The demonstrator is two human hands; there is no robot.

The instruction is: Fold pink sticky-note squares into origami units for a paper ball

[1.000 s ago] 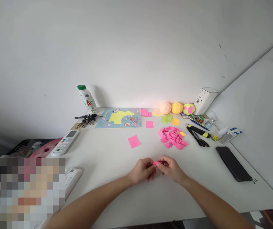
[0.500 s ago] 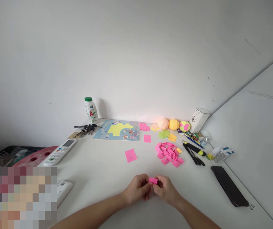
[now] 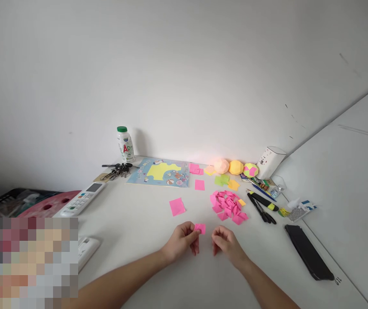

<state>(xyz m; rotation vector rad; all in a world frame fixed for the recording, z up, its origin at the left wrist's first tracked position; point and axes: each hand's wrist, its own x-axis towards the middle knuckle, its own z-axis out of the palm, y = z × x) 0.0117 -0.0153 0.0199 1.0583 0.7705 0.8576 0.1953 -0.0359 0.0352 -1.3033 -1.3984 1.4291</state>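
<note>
A small folded pink sticky note (image 3: 201, 228) is pinched between the thumb and index finger of my left hand (image 3: 182, 243); its free part sticks out to the right. A short gap away, my right hand (image 3: 229, 243) has its fingers curled in, with nothing showing in them. Both hands hover low over the white table. Beyond them lies a heap of folded pink paper pieces (image 3: 228, 206). A flat pink sticky note (image 3: 177, 207) rests past my left hand, and a smaller pink square (image 3: 199, 185) lies farther back.
Along the wall stand a white bottle (image 3: 126, 146), faceted paper balls (image 3: 235, 168) and a white container (image 3: 271, 162). A blue puzzle board (image 3: 141, 171) lies left of them. Scissors (image 3: 261, 208) and a black case (image 3: 308, 252) are at right, a remote control (image 3: 82, 199) at left.
My right hand has let go of the folded pink sticky note and moved slightly right. My left hand keeps the note, now a little farther from me. The view has shifted slightly.
</note>
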